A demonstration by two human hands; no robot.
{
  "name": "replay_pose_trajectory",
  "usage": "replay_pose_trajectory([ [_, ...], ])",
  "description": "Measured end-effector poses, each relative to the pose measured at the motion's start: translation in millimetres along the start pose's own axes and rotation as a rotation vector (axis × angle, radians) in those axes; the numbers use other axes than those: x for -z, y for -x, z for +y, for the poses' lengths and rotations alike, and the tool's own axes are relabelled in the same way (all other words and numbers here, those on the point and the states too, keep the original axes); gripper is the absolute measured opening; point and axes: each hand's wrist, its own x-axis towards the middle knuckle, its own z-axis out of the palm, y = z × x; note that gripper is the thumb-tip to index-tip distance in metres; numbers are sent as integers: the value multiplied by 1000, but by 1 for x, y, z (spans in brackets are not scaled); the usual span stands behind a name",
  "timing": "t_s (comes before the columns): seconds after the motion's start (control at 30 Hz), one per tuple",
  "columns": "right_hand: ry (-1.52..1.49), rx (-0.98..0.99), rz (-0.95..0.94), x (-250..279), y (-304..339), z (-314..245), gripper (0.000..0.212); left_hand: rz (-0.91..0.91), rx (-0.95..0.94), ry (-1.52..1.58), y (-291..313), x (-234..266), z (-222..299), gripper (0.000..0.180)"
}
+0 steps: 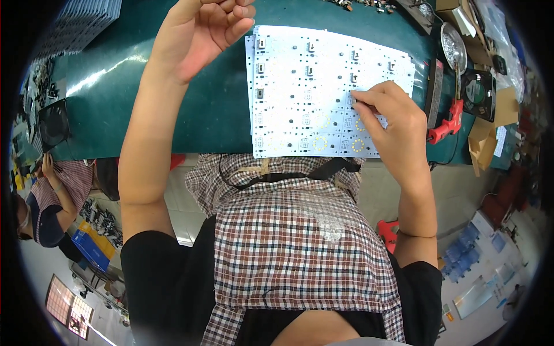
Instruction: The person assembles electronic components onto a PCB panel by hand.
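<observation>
A stack of white circuit boards (283, 106) lies at the near edge of the green table. Small dark slide switches (261, 68) with light middles stand in several spots on the top board's far and left parts; other printed spots are bare. My right hand (398, 118) rests over the board's right side, thumb and forefinger pinched at a spot in the third row. They close on what looks like a small switch, mostly hidden by the fingertips. Off the boards' far left corner, my left hand (210, 34) is raised, palm up with curled fingers. The frame's top edge cuts it, and whatever it holds is hidden.
A red-handled tool (447, 127), a black fan (478, 95) and a metal dish (453, 47) lie right of the boards, near cardboard boxes (483, 144). More boards (81, 26) are stacked at far left. Loose small parts (369, 4) lie at the far edge. Another person (52, 213) sits at left.
</observation>
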Motion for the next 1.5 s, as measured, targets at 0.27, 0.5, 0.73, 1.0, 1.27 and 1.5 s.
replay_pose_trajectory([
  [0.27,84,74,3,-1,0,-4,16,-763,-30,336,-16,45,-15,17],
  [0.5,185,115,10,-2,2,-6,20,123,-116,-96,31,0,-1,19],
  [0.73,180,151,50,-5,4,-2,16,-734,15,407,-10,57,-21,17],
  [1.0,360,251,104,-11,7,-5,13,99,-85,-528,49,3,-6,32],
  [1.27,234,137,-21,-1,-1,-7,11,56,-8,-626,51,-16,-16,29],
  [1.5,235,99,-61,4,-5,-11,7,21,19,-555,52,-18,-19,29],
])
